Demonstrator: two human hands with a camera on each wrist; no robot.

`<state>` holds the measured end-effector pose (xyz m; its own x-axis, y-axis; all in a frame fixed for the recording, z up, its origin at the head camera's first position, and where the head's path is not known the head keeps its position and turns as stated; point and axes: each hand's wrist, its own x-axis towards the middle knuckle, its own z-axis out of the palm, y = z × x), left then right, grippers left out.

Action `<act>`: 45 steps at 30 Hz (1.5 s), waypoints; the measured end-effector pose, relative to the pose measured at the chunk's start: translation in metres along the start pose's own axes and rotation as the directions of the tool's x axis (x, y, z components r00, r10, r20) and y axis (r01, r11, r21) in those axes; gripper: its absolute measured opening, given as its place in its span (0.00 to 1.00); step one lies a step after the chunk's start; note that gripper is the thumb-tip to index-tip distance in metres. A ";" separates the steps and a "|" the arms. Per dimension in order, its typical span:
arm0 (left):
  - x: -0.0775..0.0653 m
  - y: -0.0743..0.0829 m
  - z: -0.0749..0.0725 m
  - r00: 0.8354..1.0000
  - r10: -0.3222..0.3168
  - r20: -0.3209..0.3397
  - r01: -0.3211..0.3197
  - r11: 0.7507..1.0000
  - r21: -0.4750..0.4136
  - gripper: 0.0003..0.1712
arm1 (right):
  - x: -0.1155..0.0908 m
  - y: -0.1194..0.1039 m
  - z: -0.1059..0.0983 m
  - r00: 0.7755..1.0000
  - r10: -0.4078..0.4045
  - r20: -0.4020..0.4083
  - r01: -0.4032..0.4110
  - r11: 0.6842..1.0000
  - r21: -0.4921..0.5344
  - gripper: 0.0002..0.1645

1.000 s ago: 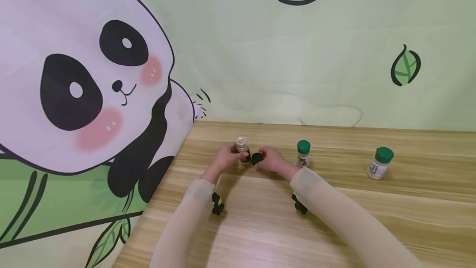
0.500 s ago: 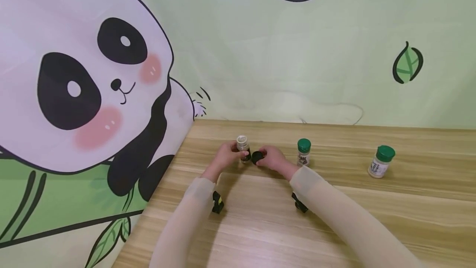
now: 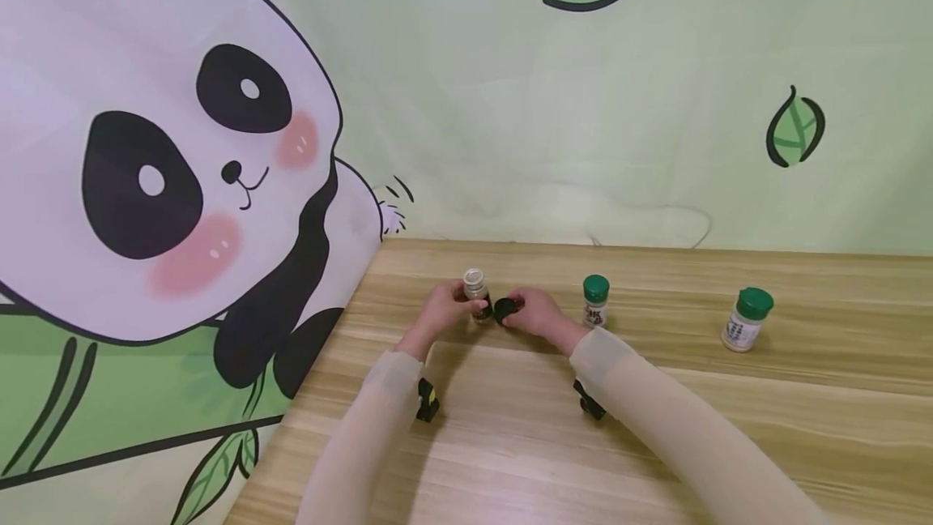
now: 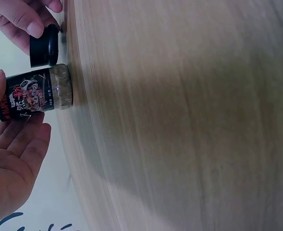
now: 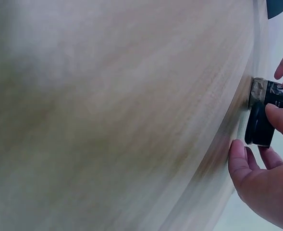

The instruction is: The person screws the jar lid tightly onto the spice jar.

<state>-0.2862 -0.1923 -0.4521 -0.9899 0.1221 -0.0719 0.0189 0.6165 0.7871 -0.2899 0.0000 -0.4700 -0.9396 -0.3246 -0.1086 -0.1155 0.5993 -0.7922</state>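
Note:
My left hand [image 3: 440, 306] holds a small clear spice bottle [image 3: 475, 285] upright near the back of the table, thumb on one side and fingers on the other. The bottle has no lid on it, and its black label [image 4: 28, 95] with red and white print shows in the left wrist view. Beside it, my right hand [image 3: 539, 313] pinches a black bottle cap [image 3: 504, 312] between thumb and fingers. In the left wrist view the cap [image 4: 44, 46] is right next to the bottle; whether they touch, I cannot tell.
Two spice shakers with green lids, a nearer one [image 3: 594, 300] and one farther right [image 3: 747, 319], stand on the wooden table [image 3: 496, 444]. Behind the table hangs a printed panda backdrop [image 3: 466, 104]. Black wrist devices [image 3: 427, 400] show under the sleeves.

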 end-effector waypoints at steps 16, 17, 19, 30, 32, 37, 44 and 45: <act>0.000 -0.003 -0.001 1.000 0.005 -0.008 -0.005 1.000 -0.030 0.22 | -0.003 -0.017 -0.015 1.000 -0.018 -0.007 0.018 0.994 0.104 0.31; 0.001 -0.003 -0.001 1.000 0.006 -0.010 -0.006 1.000 -0.028 0.22 | -0.004 -0.020 -0.017 1.000 -0.025 -0.009 0.026 0.994 0.106 0.31; 0.002 -0.004 -0.001 1.000 0.007 -0.011 -0.008 1.000 -0.030 0.22 | -0.005 -0.024 -0.022 0.999 -0.036 -0.011 0.037 0.993 0.108 0.31; 0.003 -0.005 -0.001 1.000 0.001 -0.010 -0.001 1.000 -0.028 0.22 | -0.008 -0.035 -0.036 0.998 -0.057 -0.013 0.058 0.992 0.110 0.30; 0.003 -0.004 -0.001 1.000 0.002 -0.006 -0.002 1.000 -0.027 0.22 | -0.009 -0.036 -0.036 0.998 -0.059 -0.016 0.060 0.993 0.104 0.30; 0.002 -0.003 0.000 1.000 -0.002 -0.009 0.002 1.000 -0.022 0.22 | -0.010 -0.040 -0.038 0.997 -0.077 -0.011 0.077 0.992 0.096 0.31; -0.001 -0.001 0.001 1.000 0.010 -0.013 -0.010 0.999 -0.035 0.21 | -0.006 -0.043 -0.035 0.995 -0.100 -0.016 0.100 0.993 0.060 0.31; -0.001 -0.001 0.001 1.000 0.013 -0.015 -0.013 0.999 -0.034 0.20 | -0.005 -0.043 -0.034 0.995 -0.102 -0.018 0.103 0.993 0.050 0.31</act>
<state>-0.2849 -0.1919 -0.4534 -0.9916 0.1179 -0.0526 0.0271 0.5882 0.8083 -0.2911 0.0007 -0.4152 -0.9286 -0.3707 -0.0165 -0.1952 0.5257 -0.8279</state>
